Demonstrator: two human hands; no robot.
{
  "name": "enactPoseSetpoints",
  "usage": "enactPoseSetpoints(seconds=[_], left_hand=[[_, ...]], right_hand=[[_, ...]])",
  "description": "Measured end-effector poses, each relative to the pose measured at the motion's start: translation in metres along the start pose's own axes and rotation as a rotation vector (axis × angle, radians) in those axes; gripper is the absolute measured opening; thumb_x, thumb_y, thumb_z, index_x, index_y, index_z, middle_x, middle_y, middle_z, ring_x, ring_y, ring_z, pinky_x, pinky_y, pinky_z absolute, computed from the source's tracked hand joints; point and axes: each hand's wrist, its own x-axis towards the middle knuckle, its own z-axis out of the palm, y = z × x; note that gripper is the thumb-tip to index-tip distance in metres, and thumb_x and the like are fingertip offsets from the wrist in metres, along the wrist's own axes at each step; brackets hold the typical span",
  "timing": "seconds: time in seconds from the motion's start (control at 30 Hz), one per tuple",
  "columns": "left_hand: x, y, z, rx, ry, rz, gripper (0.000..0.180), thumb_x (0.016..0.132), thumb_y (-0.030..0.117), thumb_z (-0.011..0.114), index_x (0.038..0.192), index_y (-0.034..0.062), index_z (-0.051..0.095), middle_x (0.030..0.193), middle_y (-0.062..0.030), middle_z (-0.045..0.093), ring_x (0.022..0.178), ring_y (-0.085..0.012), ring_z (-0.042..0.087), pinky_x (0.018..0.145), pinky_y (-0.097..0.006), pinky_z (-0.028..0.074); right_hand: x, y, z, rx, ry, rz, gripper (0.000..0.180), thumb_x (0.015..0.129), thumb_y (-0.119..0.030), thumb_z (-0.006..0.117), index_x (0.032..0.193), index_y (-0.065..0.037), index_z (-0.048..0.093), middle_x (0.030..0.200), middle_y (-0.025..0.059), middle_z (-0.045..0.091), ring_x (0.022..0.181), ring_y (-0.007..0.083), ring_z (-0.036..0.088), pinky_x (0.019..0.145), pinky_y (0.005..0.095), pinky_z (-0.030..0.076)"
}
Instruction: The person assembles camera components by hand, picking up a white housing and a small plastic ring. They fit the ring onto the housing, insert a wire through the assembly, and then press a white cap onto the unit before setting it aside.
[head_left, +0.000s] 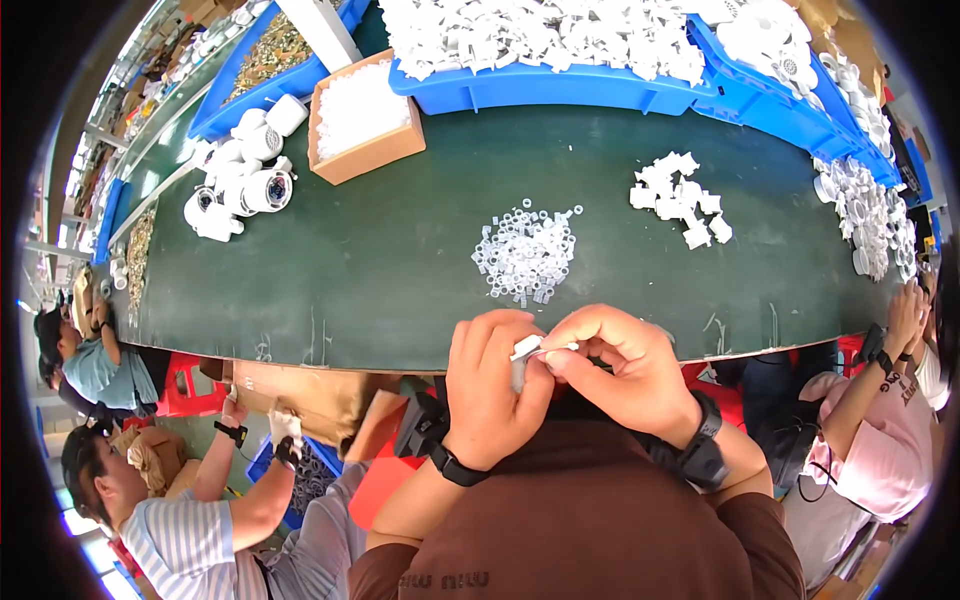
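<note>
Close together at the near edge of the green table [370, 290], my two hands meet over a small white plastic part [526, 346]. My left hand [490, 390] grips that part between thumb and fingers, and most of it is hidden. The fingertips of my right hand [628, 375] are pinched against the part's right end; whatever they hold there is too small to make out. Just beyond my hands lies a heap of small clear plastic rings [525, 255]. Farther right is a loose group of white plastic pieces [680, 195].
Along the far side stand a blue bin [560, 90] of white pieces, a cardboard box [370, 150] of whitish small parts and another blue bin [800, 100]. White dome-like housings [240, 180] sit at left, white ring parts [870, 215] at right. People work on both sides.
</note>
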Motion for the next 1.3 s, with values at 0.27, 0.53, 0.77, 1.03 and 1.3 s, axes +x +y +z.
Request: enactPoseSetpoints(seconds=[0.27, 0.53, 0.77, 1.03, 1.3], left_hand=[[0.005, 0.004, 0.003, -0.158, -0.036, -0.053, 0.018, 0.091, 0.0, 0.055, 0.107, -0.0026, 0.061, 0.112, -0.0185, 0.064, 0.099, -0.0344, 0.06, 0.089, -0.042, 0.048], [0.01, 0.003, 0.005, -0.132, -0.075, 0.01, 0.015, 0.091, 0.002, 0.063, 0.106, -0.0002, 0.062, 0.111, -0.017, 0.065, 0.095, -0.0361, 0.06, 0.083, -0.043, 0.049], [0.007, -0.005, 0.001, -0.161, 0.001, -0.09, 0.006, 0.093, 0.006, 0.062, 0.093, 0.0006, 0.065, 0.1, -0.0159, 0.07, 0.091, -0.0337, 0.064, 0.082, -0.041, 0.05], [0.008, -0.003, 0.003, -0.171, -0.022, -0.105, 0.015, 0.096, 0.005, 0.053, 0.093, -0.0034, 0.066, 0.106, -0.0153, 0.068, 0.095, -0.0258, 0.064, 0.087, -0.036, 0.05], [0.001, -0.005, -0.002, -0.191, 0.022, -0.138, 0.009, 0.096, 0.008, 0.06, 0.095, 0.0004, 0.065, 0.102, -0.0152, 0.07, 0.093, -0.0316, 0.063, 0.083, -0.04, 0.05]], right_hand=[[0.0, 0.018, 0.003, 0.115, 0.103, 0.062, 0.008, 0.101, 0.002, 0.06, 0.109, 0.0, 0.06, 0.104, 0.0044, 0.066, 0.092, 0.0083, 0.063, 0.08, 0.0264, 0.054], [-0.008, 0.024, -0.005, 0.277, 0.08, 0.101, 0.007, 0.103, -0.001, 0.059, 0.11, -0.002, 0.06, 0.102, 0.0005, 0.063, 0.087, 0.0044, 0.058, 0.074, 0.023, 0.048], [-0.001, 0.005, -0.061, -0.715, 0.385, -0.285, 0.022, 0.091, -0.001, 0.071, 0.113, -0.004, 0.069, 0.101, 0.0103, 0.065, 0.086, 0.0211, 0.064, 0.078, 0.0327, 0.052], [-0.005, 0.019, -0.172, -1.266, 0.649, -0.145, 0.037, 0.09, -0.006, 0.072, 0.126, -0.005, 0.063, 0.106, 0.0117, 0.066, 0.085, 0.0246, 0.063, 0.076, 0.0361, 0.055], [-0.018, -0.015, -0.142, -0.935, 0.619, 0.196, 0.043, 0.093, -0.013, 0.075, 0.132, -0.004, 0.058, 0.076, 0.0037, 0.061, 0.064, 0.0086, 0.057, 0.059, 0.0275, 0.047]])
